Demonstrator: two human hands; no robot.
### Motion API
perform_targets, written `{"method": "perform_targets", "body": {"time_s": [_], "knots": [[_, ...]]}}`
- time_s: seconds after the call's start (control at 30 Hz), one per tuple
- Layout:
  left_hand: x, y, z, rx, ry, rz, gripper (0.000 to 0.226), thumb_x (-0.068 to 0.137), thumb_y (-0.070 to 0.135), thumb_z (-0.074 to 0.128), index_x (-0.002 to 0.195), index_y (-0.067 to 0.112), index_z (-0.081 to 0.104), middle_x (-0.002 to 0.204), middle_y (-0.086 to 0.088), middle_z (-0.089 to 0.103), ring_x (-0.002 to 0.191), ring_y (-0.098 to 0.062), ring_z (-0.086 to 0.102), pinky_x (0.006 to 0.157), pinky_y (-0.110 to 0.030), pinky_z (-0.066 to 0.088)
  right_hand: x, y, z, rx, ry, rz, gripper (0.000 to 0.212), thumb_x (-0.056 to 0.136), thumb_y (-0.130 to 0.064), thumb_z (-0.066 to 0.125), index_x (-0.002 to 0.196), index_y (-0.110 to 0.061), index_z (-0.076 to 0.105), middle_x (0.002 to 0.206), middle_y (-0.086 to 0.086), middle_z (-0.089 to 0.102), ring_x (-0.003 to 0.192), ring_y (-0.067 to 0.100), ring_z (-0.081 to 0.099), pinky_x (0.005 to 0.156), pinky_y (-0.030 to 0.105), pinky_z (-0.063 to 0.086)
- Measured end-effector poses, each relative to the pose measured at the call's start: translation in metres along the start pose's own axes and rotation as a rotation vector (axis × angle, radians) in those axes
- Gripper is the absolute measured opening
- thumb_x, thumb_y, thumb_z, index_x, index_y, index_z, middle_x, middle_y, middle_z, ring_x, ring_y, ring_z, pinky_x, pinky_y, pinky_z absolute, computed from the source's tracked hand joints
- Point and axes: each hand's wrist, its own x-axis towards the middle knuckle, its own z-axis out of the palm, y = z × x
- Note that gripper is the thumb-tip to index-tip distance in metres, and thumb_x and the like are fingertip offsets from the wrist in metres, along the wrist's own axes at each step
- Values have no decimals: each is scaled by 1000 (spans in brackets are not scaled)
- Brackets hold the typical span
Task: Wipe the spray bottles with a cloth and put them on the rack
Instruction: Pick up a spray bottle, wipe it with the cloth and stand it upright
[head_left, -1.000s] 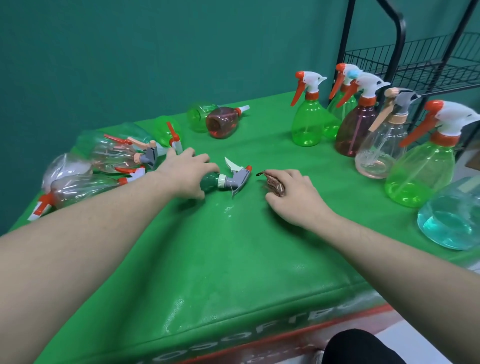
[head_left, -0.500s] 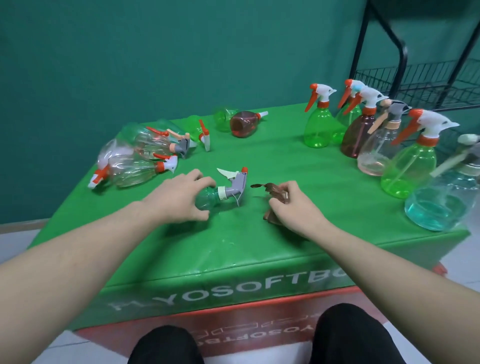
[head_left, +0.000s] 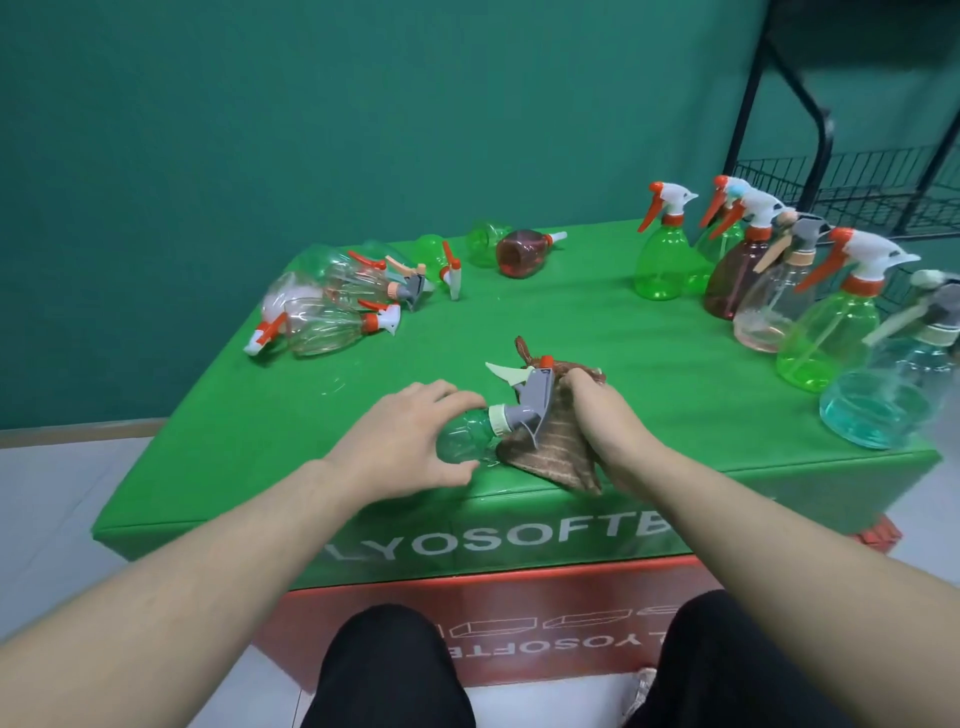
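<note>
Green padded vinyl covers the table (head_left: 649, 374) before us, with a teal wall behind. Nearest, at the lower centre of the frame, our left hand (head_left: 410, 434) curls round the belly of the small clear green spray bottle with a grey trigger head (head_left: 483, 428), lying on its side. Half a second ago our right hand (head_left: 597, 421) only pinched the brown striped cloth (head_left: 550, 447) beside it; now it grips the cloth spread against the trigger head. We judge wiping of this bottle is just starting. Farther off, cleared-looking upright spray bottles in green, brown and clear plastic (head_left: 810, 306) stand at right, a heap of toppled bottles (head_left: 332, 306) lies at upper left, and the black wire rack (head_left: 852, 182) waits at upper right.
</note>
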Motion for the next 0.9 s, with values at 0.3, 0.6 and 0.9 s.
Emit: {"method": "perform_targets", "body": {"time_s": [0.3, 0.6, 0.9], "knots": [[1, -5, 15, 10, 103, 14, 71, 88, 58, 66, 151, 34, 43, 139, 7, 54, 121, -16, 53, 105, -32, 42, 10, 1, 16, 537, -78, 115, 39, 100, -35, 36, 112, -7, 61, 108, 20, 64, 99, 29, 55, 107, 54, 43], [6, -8, 18, 7, 100, -35, 75, 83, 56, 71, 149, 39, 41, 136, 10, 51, 119, -16, 51, 104, -32, 41, 22, -5, 28, 783, -123, 209, 49, 100, -48, 38, 112, -6, 60, 104, 17, 67, 94, 30, 62, 99, 45, 48], [20, -9, 15, -16, 56, -120, 76, 82, 57, 72, 149, 40, 40, 132, 10, 52, 116, -16, 54, 99, -34, 49, 14, 0, 8, 802, -197, 127, 50, 103, -46, 38, 118, -7, 65, 122, 25, 69, 108, 35, 63, 105, 54, 45]]}}
